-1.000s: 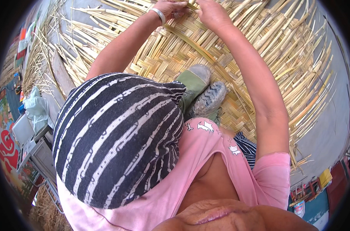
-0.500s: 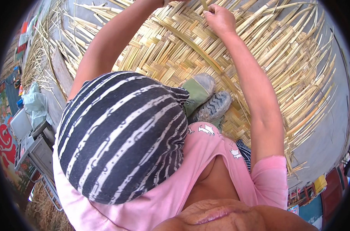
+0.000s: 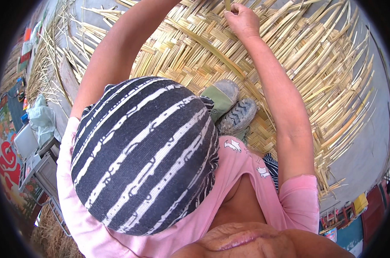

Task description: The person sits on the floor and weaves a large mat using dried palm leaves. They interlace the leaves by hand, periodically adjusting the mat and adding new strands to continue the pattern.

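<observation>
A woven mat of split reeds (image 3: pixel 178 62) spreads in front of me, its long loose ends (image 3: pixel 349 86) fanning out to the right. At its far part my right hand (image 3: pixel 244 22) pinches a flat reed strip (image 3: pixel 227 5), which runs up out of the picture. My left forearm (image 3: pixel 130 30) reaches over the mat's left side, and the hand is beyond the top edge. A longer greenish strip (image 3: pixel 216 50) lies slantwise across the weave, below my right hand. My green shoe (image 3: pixel 220 99) and an upturned grey sole (image 3: pixel 239 115) rest on the mat.
My knee in striped trousers (image 3: pixel 143 159) fills the middle left. A wooden plank (image 3: pixel 68 76) and loose straw (image 3: pixel 47 64) lie left of the mat. Behind them stands a grey metal-framed object (image 3: pixel 42 170) with a pale plastic bag (image 3: pixel 42 120). Grey floor (image 3: pixel 354 161) borders the right side.
My left hand, partly visible before at the top edge, has moved out of the picture. The right hand has shifted slightly left with the strip still pinched. My knee has moved a little right.
</observation>
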A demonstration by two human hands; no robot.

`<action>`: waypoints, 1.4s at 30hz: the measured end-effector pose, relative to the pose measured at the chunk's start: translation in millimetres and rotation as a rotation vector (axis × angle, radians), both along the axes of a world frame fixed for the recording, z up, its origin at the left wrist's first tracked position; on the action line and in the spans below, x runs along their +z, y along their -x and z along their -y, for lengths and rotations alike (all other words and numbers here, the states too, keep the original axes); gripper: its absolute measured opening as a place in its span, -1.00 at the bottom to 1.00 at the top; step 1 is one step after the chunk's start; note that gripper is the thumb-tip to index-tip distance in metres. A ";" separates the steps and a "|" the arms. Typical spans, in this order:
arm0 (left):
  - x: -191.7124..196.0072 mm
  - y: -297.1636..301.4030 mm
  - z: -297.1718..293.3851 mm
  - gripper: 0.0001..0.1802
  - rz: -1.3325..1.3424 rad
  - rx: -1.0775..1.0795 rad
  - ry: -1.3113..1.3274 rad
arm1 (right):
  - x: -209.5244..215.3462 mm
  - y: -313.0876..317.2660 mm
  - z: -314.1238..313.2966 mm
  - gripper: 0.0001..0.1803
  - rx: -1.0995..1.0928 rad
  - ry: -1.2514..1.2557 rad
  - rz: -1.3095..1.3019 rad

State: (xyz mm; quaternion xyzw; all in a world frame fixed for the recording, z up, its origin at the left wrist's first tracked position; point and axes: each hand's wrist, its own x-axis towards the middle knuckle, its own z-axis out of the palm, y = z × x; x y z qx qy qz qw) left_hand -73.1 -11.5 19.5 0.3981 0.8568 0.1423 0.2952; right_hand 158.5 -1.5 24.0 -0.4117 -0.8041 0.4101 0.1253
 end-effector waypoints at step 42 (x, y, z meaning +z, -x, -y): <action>-42.5 31.4 44.3 -0.72 0.408 -0.071 -0.120 | -21.3 -6.5 -0.3 -0.74 -0.011 0.059 -0.150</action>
